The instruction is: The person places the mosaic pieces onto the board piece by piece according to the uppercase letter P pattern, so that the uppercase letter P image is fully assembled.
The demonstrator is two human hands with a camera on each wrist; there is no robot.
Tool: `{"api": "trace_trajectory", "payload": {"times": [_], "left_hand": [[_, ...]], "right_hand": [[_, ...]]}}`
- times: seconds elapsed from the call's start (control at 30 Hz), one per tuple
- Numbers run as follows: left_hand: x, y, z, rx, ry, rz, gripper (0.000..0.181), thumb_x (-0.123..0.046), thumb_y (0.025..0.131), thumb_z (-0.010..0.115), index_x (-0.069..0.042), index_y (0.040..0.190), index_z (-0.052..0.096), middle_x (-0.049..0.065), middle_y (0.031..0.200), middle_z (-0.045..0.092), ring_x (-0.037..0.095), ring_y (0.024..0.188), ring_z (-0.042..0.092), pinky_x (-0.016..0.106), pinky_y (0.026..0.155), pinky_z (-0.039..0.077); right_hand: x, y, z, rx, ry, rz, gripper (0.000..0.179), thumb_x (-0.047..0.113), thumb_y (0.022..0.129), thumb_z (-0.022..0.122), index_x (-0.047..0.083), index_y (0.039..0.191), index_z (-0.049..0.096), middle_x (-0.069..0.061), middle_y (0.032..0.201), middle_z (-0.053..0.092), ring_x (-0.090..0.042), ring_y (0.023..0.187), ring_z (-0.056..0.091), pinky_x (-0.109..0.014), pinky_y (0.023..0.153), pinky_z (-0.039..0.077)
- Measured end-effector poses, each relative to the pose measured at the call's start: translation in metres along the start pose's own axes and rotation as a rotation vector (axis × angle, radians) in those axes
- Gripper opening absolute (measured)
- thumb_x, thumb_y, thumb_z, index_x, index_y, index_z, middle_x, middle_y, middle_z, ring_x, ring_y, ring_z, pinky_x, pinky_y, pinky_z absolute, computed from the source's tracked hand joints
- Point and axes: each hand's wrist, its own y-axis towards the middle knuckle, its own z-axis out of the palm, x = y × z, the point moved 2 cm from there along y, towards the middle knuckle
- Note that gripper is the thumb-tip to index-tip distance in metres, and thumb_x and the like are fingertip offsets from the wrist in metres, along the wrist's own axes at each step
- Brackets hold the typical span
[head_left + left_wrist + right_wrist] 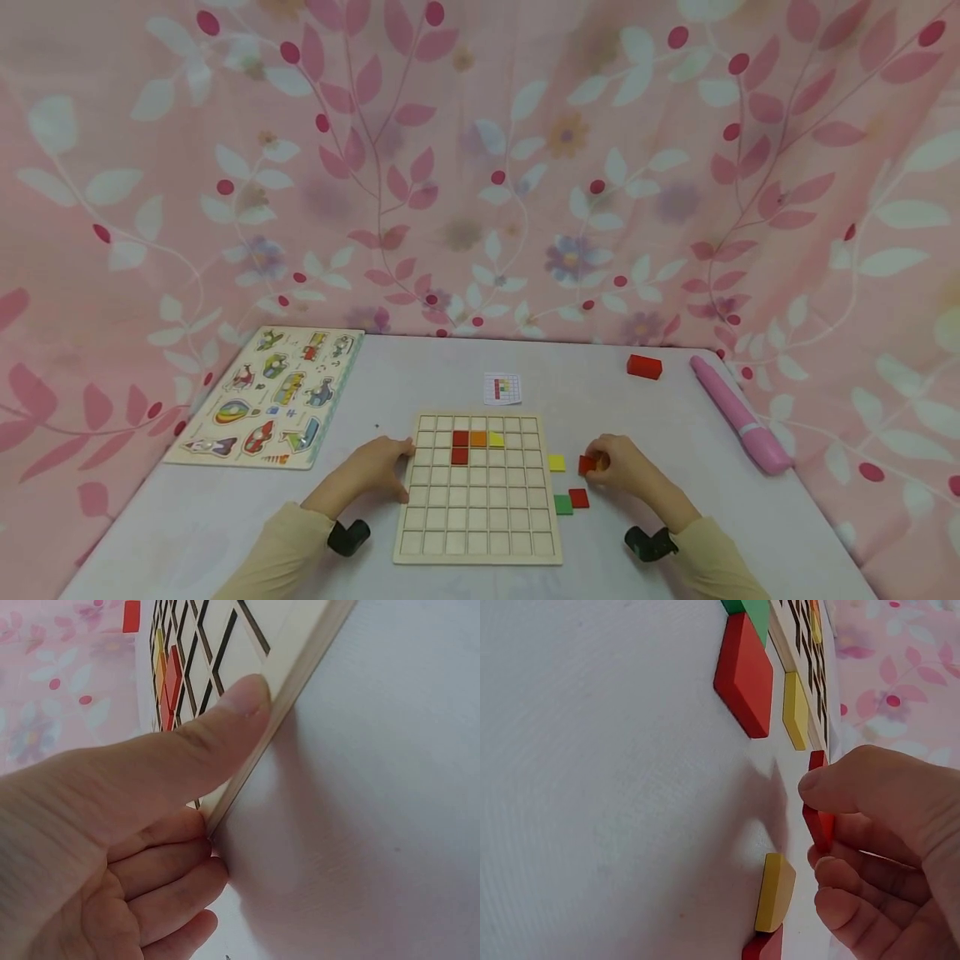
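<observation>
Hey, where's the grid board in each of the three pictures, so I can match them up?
Head: board, lower centre.
Left wrist: board, upper middle, slanting and cut off by the top edge.
Right wrist: board, a narrow strip at upper right.
Shared landmark: the pink flowered cloth, visible in all three.

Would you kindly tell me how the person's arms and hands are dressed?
The beige, long left sleeve and matching right sleeve look plain. A small black rounded device sits at the left wrist, with a similar black device at the right. The left hand and right hand are bare, without gloves.
</observation>
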Motion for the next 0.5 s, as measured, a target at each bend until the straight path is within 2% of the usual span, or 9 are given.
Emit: {"api": "trace_trajectory", "payload": {"times": [0.23, 0.5], "left_hand": [[0.002, 0.001, 0.001, 0.014, -0.001, 0.005, 0.069, -0.023, 0.052, 0.086, -0.002, 0.113, 0.06, 0.016, 0.121, 0.052, 0.035, 0.107, 0.048, 0.046, 0.088, 0.038], [0.002, 0.001, 0.001, 0.01, -0.007, 0.007, 0.071, -0.024, 0.052, 0.086, -0.002, 0.114, 0.06, 0.016, 0.12, 0.053, 0.035, 0.108, 0.048, 0.047, 0.088, 0.038]], "right_hand": [[0.004, 0.001, -0.001, 0.005, 0.048, -0.069, 0.022, 0.008, 0.072, 0.074, 0.005, 0.092, 0.066, 0.005, 0.07, 0.05, -0.013, 0.065, 0.046, -0.02, 0.056, 0.045], [0.011, 0.003, -0.002, -0.02, 0.049, -0.141, 0.025, 0.008, 0.071, 0.073, 0.005, 0.095, 0.066, 0.006, 0.072, 0.05, -0.013, 0.068, 0.047, -0.02, 0.056, 0.046]]}}
